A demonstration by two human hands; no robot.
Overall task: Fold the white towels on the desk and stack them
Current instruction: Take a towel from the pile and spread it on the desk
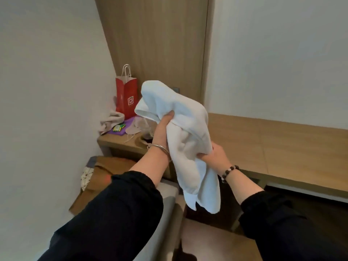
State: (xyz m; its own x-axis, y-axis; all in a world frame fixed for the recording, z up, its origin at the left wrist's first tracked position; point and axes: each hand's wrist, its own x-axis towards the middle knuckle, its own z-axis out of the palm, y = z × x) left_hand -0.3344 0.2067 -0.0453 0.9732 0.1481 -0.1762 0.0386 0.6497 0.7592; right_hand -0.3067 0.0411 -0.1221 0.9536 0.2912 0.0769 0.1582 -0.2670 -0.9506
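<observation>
Left hand [162, 129]: fingers hidden behind towel [188, 144] — only thumb shows. Right hand [216, 157]: fingertips buried in folds. Towel's far side and inner layers out of sight. Desk [282, 147] cut off by right edge. Left sleeve [116, 213] and right sleeve [291, 223] cut off at bottom edge. Wall plate [176, 89] mostly covered by towel. Glass [147, 133] behind left wrist, blurred, contents unclear. Logo on red bag [126, 95] too small to read. Patterned item [87, 177] on floor half under brown paper [105, 176] — kind unclear.

Left hand [162, 129] and right hand [216, 155] grip a white towel [188, 140].
</observation>
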